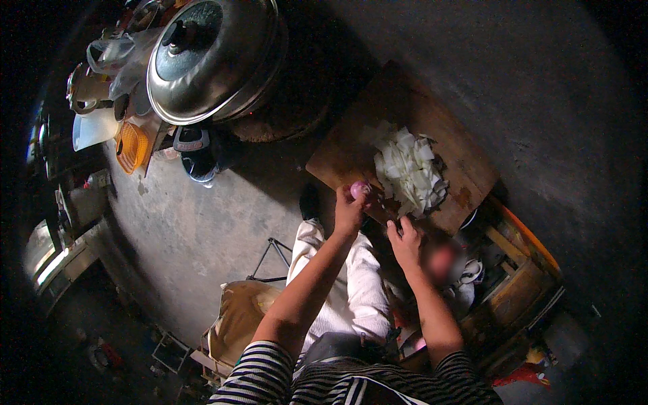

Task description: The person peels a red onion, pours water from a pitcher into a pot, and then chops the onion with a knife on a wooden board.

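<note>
My left hand (347, 214) is closed around a purple-pink onion (360, 190), held up at the near edge of a wooden board (472, 169). On the board lies a heap of white, flat-cut vegetable pieces (408, 172), just beyond both hands. To the right of the onion, my right hand (406, 244) is at the board's near edge with its fingers curled. Something dark shows by its fingertips, but shadow hides what it is.
A large lidded metal pot (216, 61) stands far left, with an orange basket (131, 147) and plastic bags (125, 61) beside it. Right of my legs is a wooden frame (520, 277). A tan folding seat (239, 314) is at my left, on grey floor (202, 223).
</note>
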